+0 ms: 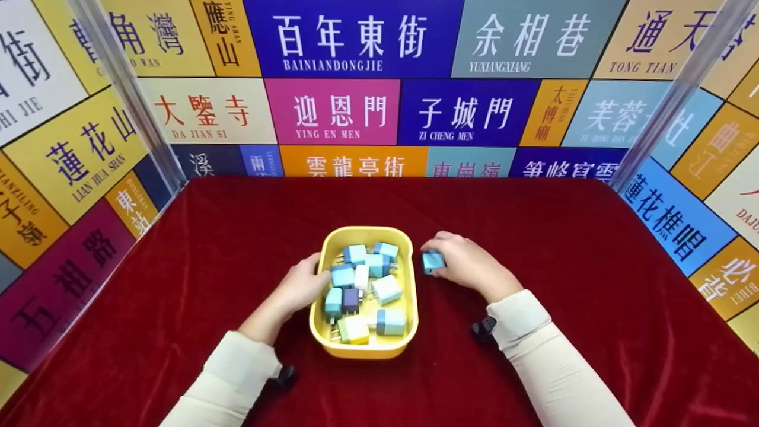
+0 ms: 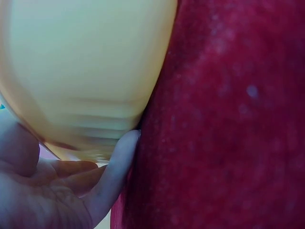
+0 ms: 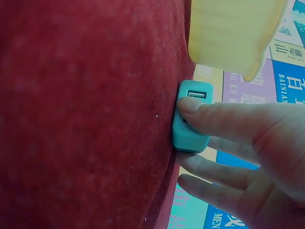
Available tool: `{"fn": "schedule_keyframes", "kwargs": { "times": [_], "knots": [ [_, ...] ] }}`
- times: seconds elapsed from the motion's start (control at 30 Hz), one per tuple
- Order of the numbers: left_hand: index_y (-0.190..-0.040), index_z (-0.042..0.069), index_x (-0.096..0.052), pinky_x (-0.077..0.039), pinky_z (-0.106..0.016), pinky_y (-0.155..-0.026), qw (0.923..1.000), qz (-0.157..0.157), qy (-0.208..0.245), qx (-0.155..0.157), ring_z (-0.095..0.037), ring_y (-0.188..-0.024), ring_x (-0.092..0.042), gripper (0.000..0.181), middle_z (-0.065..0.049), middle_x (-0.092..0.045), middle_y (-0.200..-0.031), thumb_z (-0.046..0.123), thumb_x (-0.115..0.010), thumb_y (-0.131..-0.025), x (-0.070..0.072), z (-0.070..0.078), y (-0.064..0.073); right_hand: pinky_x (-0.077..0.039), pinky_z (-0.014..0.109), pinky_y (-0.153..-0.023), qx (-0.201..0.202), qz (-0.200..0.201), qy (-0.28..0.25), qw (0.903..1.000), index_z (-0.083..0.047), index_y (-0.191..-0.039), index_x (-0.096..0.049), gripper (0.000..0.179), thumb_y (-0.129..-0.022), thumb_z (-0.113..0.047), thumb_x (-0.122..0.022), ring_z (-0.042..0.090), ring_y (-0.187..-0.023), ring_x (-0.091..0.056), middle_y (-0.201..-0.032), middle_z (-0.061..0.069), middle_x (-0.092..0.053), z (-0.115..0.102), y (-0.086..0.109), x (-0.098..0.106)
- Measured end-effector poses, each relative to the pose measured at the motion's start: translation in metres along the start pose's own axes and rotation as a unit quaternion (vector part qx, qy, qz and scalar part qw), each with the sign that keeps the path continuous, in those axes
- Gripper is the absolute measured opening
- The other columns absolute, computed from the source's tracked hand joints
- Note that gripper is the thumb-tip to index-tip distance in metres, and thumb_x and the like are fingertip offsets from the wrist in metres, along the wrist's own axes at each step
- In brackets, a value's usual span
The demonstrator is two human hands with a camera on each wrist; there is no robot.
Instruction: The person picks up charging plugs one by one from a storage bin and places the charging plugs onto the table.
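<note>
A yellow plastic tub [image 1: 364, 352] stands on the table, holding several plug-in chargers in blue, teal, white and yellow-green. My left hand [image 1: 298, 286] grips the tub's left side, thumb over the rim; in the left wrist view the fingers lie along the outer wall of the tub [image 2: 90, 52]. To the right of the tub, my right hand [image 1: 468, 264] pinches a teal USB charger [image 1: 433, 261]. The right wrist view shows the thumb across the face of this charger [image 3: 190, 139], beside a USB port, with the charger right at the cloth.
Dark red velvet cloth [image 1: 522, 219] covers the table. Behind it stand panels of coloured signs [image 1: 332, 112], with clear upright posts [image 1: 670, 89] at both back corners. A white charger [image 1: 386, 289] and a yellow-green one [image 1: 354, 330] lie inside the tub.
</note>
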State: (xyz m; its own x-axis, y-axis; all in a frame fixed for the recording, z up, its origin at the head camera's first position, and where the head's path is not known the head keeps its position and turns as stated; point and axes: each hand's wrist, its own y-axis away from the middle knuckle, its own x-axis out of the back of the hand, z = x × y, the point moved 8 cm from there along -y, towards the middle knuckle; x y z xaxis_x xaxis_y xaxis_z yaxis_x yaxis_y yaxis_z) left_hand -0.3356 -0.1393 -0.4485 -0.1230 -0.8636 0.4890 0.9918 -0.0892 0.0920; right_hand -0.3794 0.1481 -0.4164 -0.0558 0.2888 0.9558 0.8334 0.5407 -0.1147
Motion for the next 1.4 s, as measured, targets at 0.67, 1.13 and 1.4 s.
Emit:
{"fn": "schedule_keyframes", "kwargs": {
  "times": [0.67, 1.13, 1.4],
  "knots": [
    [-0.150, 0.003, -0.056, -0.062, -0.039, -0.087, 1.0000, -0.005, 0.003, 0.005, -0.024, -0.105, -0.066, 0.053, -0.015, -0.069, -0.122, 0.014, -0.053, -0.098, 0.0000, -0.0024, -0.0007, -0.056, 0.047, -0.100, -0.020, -0.003, -0.006, 0.9998, -0.009, -0.132, -0.073, 0.044, -0.089, -0.009, -0.085, 0.031, -0.108, -0.063, -0.128, 0.012, -0.065, 0.0035, 0.0009, 0.0007],
    [-0.148, 0.003, -0.058, -0.062, -0.039, -0.085, 1.0000, 0.002, 0.002, 0.003, -0.024, -0.103, -0.066, 0.051, -0.015, -0.069, -0.119, 0.014, -0.054, -0.098, -0.0006, -0.0021, -0.0013, -0.057, 0.047, -0.095, 0.011, 0.014, -0.001, 0.9998, -0.006, -0.128, -0.075, 0.045, -0.085, -0.008, -0.088, 0.032, -0.102, -0.065, -0.121, 0.013, -0.066, 0.0024, 0.0005, 0.0026],
    [-0.148, 0.002, -0.058, -0.063, -0.040, -0.085, 1.0000, 0.001, 0.000, 0.001, -0.025, -0.103, -0.067, 0.052, -0.016, -0.069, -0.119, 0.014, -0.054, -0.097, -0.0004, -0.0021, -0.0014, -0.056, 0.048, -0.096, 0.006, 0.008, 0.000, 1.0000, -0.007, -0.129, -0.075, 0.045, -0.086, -0.009, -0.087, 0.032, -0.103, -0.064, -0.122, 0.013, -0.066, 0.0028, 0.0011, 0.0033]
  ]
}}
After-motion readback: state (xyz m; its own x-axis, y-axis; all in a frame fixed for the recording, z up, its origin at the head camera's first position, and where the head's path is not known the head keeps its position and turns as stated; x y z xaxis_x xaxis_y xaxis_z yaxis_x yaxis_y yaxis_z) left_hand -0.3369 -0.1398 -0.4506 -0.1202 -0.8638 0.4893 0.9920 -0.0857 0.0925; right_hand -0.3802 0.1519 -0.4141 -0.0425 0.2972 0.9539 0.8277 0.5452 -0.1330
